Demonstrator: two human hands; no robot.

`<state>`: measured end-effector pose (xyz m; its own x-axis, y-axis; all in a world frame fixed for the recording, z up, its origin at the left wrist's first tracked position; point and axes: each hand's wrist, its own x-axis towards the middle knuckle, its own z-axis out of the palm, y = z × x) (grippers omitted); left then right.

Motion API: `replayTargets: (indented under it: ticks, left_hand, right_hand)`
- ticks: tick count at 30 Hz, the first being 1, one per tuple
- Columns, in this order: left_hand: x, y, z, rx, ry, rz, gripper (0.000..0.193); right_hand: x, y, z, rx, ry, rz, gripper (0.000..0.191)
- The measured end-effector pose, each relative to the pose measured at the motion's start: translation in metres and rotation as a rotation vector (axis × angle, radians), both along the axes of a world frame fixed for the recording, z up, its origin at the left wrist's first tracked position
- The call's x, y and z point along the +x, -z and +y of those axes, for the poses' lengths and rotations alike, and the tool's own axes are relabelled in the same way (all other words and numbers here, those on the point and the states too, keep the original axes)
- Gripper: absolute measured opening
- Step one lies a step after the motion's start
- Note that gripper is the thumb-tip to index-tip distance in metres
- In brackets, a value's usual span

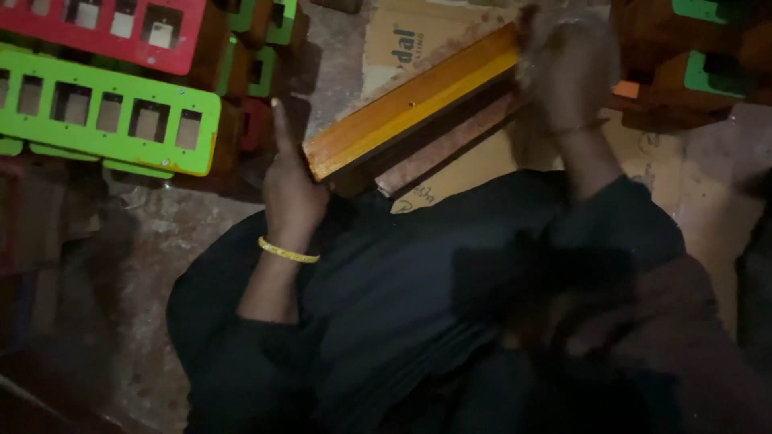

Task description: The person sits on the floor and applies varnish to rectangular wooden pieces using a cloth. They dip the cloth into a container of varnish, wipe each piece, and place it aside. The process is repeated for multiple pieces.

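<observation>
We hold a long wooden block (414, 104) with an orange-yellow painted face between our two hands, above our dark-clothed lap. Its long axis runs from lower left, near the left hand (289, 193), up to the right, where the right hand (567, 68) meets its far end. The left hand steadies the near end with the forefinger raised straight and the other fingers curled behind the wood. The right hand is blurred; we cannot tell how its fingers close. Flattened cardboard (474, 165) lies beneath on the floor.

A workshop floor: stacked painted wooden frames (108, 120), flattened cardboard (402, 40), bare concrete (161, 241).
</observation>
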<state>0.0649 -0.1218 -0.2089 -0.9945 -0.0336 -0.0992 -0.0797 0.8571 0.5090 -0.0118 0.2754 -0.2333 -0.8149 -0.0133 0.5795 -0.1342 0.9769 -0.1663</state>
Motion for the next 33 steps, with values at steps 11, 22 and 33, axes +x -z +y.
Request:
replayTargets:
  ticks: [11, 22, 33]
  left_hand:
    - [-0.018, -0.014, 0.023, -0.056, 0.181, 0.126, 0.131]
    - [-0.119, 0.014, 0.233, -0.193, 0.332, 0.269, 0.071]
    - [-0.109, -0.062, 0.155, -0.12, 0.344, 0.539, 0.067]
  right_hand:
    - [-0.026, 0.005, -0.015, -0.046, -0.122, -0.113, 0.01]
    - [-0.055, 0.026, 0.058, -0.203, 0.047, -0.249, 0.012]
    - [0.052, -0.11, 0.066, -0.009, -0.037, 0.103, 0.012]
